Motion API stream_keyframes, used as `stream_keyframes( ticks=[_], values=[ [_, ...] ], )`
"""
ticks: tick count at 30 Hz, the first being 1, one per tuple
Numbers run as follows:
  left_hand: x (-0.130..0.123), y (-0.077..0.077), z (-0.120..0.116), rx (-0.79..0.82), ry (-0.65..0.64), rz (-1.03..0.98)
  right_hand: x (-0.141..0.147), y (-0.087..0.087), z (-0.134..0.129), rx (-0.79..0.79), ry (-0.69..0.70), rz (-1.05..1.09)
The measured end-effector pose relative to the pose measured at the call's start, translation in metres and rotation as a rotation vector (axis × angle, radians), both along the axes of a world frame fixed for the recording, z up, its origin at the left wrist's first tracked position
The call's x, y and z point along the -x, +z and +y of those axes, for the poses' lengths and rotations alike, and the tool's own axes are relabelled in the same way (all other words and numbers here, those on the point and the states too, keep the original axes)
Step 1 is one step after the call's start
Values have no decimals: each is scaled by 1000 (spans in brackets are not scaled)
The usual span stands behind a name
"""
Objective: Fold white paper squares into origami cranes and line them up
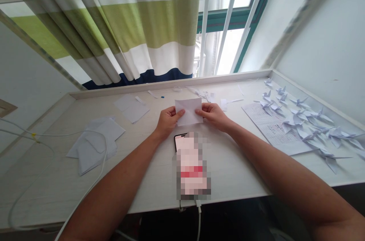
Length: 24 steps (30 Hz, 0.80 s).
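A small white sheet of paper (188, 113) is held up between my two hands above the middle of the desk. My left hand (169, 120) pinches its left edge, thumb in front and fingers behind. On the opposite edge my right hand (214, 115) grips it the same way. Faint creases seem to run across the paper. Just below it, a phone (191, 168) lies on the desk with its screen lit and blurred out, a white cable (199, 214) running from its lower end.
Several folded paper cranes (313, 130) stand at the right, some on a written sheet (265, 125). Loose white sheets (97, 142) lie at the left, more paper (132, 108) behind them. White cords (105, 149) loop across the left side. Paper scraps (224, 104) lie behind my hands.
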<state>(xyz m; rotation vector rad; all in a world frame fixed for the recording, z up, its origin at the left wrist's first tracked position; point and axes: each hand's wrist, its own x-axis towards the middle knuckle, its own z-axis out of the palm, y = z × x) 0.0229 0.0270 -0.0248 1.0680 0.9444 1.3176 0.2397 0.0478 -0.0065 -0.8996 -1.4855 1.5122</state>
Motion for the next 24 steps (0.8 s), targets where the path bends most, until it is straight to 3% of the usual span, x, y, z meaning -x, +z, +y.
stream_keyframes(
  ticks=[7,17,24],
  values=[
    [0,0,1,36,1,-40,3,2,-3,-7,-33,-25],
    [2,8,0,136,-42,-116,11,5,-6,98,-49,79],
    [-1,5,-2,74,27,-85,13,4,-5,94,-134,55]
  ],
)
